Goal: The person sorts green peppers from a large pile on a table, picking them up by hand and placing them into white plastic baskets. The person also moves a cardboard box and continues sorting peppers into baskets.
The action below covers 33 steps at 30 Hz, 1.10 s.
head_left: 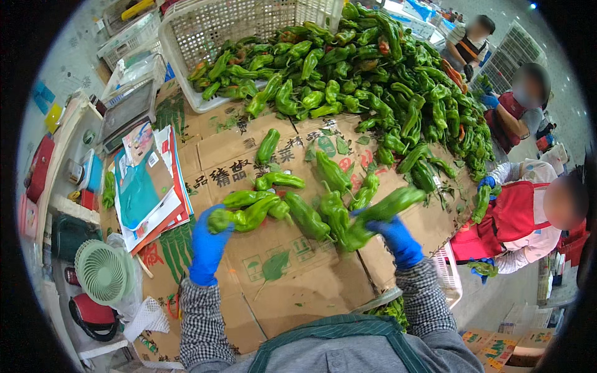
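Flattened cardboard (298,270) covers the table before me, with a loose leaf (275,265) lying on it. My left hand (208,247), in a blue glove, has its fingers around a green pepper (219,220) at the left end of a short row of peppers (256,212). In my blue-gloved right hand (394,238) are green peppers (392,203), blurred, pointing up to the right. More single peppers (308,217) lie between my hands. Beyond them a large heap of green peppers (373,79), a few reddish, spills from a white plastic crate (186,46) tipped on its side.
Papers and plastic bags (140,186) lie on the left, near a scale (130,114) and a green fan (102,272). At the right edge a person in a red apron (513,214) holds peppers; two more people stand farther back. A white basket (450,279) sits below the table's right side.
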Each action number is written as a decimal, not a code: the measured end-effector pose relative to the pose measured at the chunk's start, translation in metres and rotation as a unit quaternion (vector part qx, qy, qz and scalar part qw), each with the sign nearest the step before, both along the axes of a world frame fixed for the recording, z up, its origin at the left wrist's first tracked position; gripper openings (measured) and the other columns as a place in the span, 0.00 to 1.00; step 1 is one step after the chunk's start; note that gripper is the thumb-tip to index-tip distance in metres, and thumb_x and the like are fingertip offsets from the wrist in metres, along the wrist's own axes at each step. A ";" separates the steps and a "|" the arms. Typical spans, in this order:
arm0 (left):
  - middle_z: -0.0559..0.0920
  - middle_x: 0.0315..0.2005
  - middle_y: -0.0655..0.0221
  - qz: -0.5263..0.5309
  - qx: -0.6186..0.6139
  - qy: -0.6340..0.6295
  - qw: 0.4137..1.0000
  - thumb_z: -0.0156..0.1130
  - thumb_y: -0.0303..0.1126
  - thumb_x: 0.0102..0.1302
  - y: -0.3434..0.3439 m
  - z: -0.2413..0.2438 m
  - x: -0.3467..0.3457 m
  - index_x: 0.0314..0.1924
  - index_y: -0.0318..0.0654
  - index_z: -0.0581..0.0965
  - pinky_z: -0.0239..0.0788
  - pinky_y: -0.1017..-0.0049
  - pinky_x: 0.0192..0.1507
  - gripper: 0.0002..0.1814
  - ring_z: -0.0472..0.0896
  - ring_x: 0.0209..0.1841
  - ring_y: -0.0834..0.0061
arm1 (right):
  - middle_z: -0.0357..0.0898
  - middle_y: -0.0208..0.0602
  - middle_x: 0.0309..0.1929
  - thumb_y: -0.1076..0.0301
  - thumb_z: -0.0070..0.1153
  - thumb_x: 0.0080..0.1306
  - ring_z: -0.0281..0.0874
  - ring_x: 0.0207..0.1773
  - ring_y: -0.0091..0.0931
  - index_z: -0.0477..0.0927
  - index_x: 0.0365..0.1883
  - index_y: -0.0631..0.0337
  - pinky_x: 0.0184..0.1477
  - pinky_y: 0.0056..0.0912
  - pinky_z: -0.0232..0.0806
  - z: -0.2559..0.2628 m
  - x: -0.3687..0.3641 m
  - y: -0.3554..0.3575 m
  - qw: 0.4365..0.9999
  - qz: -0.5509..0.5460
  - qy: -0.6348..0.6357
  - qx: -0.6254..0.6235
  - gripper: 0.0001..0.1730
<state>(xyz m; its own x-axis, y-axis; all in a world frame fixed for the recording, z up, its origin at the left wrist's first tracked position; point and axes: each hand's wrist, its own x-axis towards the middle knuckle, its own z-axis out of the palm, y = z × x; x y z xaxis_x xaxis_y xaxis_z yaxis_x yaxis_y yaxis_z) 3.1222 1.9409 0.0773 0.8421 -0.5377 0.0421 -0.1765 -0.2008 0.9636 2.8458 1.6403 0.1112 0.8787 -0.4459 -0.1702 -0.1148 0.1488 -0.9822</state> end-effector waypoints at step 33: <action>0.73 0.56 0.64 -0.247 -0.009 0.239 0.939 0.66 0.24 0.52 -0.046 0.002 0.068 0.66 0.41 0.62 0.65 0.70 0.59 0.40 0.71 0.57 0.69 | 0.75 0.35 0.49 0.71 0.62 0.58 0.73 0.52 0.28 0.75 0.51 0.61 0.56 0.32 0.65 -0.054 0.006 0.080 0.973 -0.173 -0.081 -0.129 0.22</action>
